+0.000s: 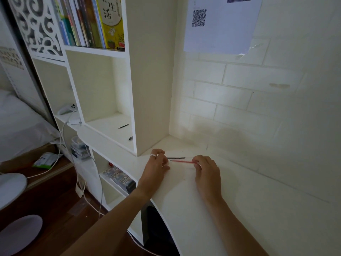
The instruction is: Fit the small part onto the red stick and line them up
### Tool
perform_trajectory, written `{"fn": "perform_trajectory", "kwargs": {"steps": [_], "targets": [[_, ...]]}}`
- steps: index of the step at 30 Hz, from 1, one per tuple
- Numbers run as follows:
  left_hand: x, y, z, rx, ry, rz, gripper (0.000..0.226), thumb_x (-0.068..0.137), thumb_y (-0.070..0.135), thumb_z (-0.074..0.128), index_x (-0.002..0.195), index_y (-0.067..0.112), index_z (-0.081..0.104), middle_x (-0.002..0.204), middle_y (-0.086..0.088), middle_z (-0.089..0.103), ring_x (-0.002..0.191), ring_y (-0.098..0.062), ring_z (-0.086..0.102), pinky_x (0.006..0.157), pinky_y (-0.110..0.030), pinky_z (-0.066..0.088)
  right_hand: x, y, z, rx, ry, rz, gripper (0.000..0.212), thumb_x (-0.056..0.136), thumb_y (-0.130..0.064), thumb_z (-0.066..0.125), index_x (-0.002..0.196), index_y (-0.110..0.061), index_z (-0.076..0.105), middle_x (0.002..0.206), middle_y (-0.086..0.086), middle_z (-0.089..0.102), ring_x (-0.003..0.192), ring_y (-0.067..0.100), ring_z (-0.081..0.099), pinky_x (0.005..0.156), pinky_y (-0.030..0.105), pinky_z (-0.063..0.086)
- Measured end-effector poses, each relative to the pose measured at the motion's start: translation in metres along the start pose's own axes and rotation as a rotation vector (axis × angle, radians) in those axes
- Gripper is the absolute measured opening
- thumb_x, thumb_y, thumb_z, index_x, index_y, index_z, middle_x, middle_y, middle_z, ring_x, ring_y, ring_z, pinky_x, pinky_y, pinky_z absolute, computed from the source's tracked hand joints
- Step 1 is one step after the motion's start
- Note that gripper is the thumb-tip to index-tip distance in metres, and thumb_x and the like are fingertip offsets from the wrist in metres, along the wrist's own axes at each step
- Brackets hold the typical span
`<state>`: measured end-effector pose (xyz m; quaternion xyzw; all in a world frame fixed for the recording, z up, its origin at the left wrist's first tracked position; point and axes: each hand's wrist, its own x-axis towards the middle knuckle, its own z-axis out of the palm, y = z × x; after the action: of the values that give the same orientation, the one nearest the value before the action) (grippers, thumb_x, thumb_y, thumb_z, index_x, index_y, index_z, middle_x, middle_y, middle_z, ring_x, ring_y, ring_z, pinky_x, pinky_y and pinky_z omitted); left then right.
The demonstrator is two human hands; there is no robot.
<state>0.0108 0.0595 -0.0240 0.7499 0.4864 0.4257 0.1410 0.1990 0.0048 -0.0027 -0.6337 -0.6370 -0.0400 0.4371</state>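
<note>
Head view shows both hands low over the white desk, close to the corner where the bookshelf meets the wall. The right hand pinches one end of a thin red pen refill, which points left toward the left hand. The left hand's fingers are curled near the refill's tip; whether they grip anything I cannot tell. A thin black refill lies on the desk just behind the red one. To handle the red refill well, I judge it best held near its end, kept level, and steadied by resting both wrists on the desk.
</note>
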Motion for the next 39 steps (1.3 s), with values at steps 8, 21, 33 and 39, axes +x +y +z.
{"fn": "perform_trajectory", "kwargs": {"steps": [8, 21, 33, 39], "targets": [[0.0, 0.001, -0.002, 0.066, 0.028, 0.058, 0.019, 0.09, 0.005, 0.06, 0.091, 0.024, 0.058, 0.092, 0.005, 0.06, 0.082, -0.012, 0.056, 0.074, -0.03, 0.051, -0.001, 0.0, 0.001, -0.042, -0.024, -0.029, 0.019, 0.089, -0.003, 0.066, 0.095, -0.021, 0.069, 0.092, -0.002, 0.069, 0.086, 0.024, 0.062, 0.077, 0.039, 0.052], [-0.001, -0.001, -0.002, 0.04, 0.044, 0.074, 0.017, 0.09, 0.008, 0.063, 0.097, 0.024, 0.064, 0.095, 0.007, 0.057, 0.082, -0.006, 0.054, 0.076, -0.025, 0.05, -0.001, -0.003, 0.0, -0.08, -0.024, -0.122, 0.017, 0.088, -0.008, 0.07, 0.099, -0.021, 0.072, 0.098, -0.004, 0.067, 0.093, 0.02, 0.061, 0.082, 0.034, 0.05], [-0.004, 0.001, -0.005, 0.12, 0.039, 0.106, 0.019, 0.087, 0.002, 0.063, 0.088, 0.022, 0.064, 0.086, 0.01, 0.058, 0.076, -0.003, 0.051, 0.07, -0.015, 0.043, 0.002, 0.005, 0.005, 0.005, -0.13, -0.145, 0.017, 0.087, 0.002, 0.068, 0.091, -0.014, 0.073, 0.087, -0.002, 0.069, 0.085, 0.023, 0.057, 0.077, 0.03, 0.046], [-0.004, 0.0, -0.005, 0.122, 0.013, 0.109, 0.027, 0.081, -0.008, 0.062, 0.086, 0.018, 0.064, 0.085, 0.01, 0.057, 0.08, 0.011, 0.052, 0.069, -0.004, 0.038, 0.002, 0.009, 0.006, 0.018, -0.189, -0.133, 0.017, 0.086, 0.004, 0.067, 0.091, -0.011, 0.073, 0.086, 0.002, 0.07, 0.084, 0.025, 0.059, 0.072, 0.025, 0.04]]}}
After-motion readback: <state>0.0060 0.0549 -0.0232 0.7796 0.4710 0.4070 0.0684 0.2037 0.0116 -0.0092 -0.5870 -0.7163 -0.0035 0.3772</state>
